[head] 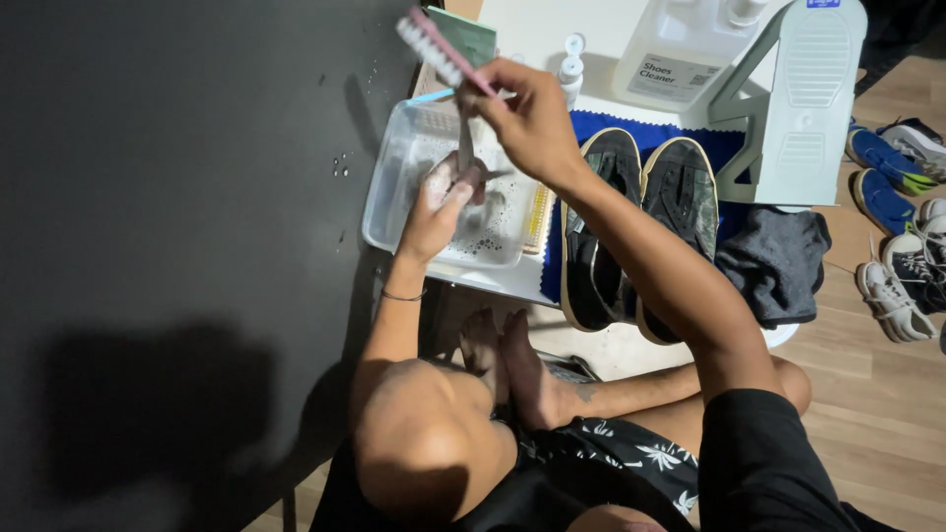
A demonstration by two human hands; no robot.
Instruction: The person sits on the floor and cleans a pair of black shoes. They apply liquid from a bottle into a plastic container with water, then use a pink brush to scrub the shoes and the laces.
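My right hand [532, 118] is raised over a clear plastic tray [389, 187] of soapy water and grips a pink-handled brush [439, 49] with white bristles, tilted up to the left. A thin grey lace [464, 143] hangs from under that hand down to my left hand [434, 212], which pinches its lower end just above the water. A pair of black slip-on shoes [601, 227] lies right of the tray, under my right forearm, on a blue cloth [724, 148].
A large clear jug of cleaner [680, 44], small white bottles [572, 64] and a pale green shoe stand [808, 108] stand behind. A yellow-bristled brush [537, 217] lies beside the tray. A dark grey cloth [774, 261] and several sneakers [902, 271] lie right. A black panel [177, 246] fills the left.
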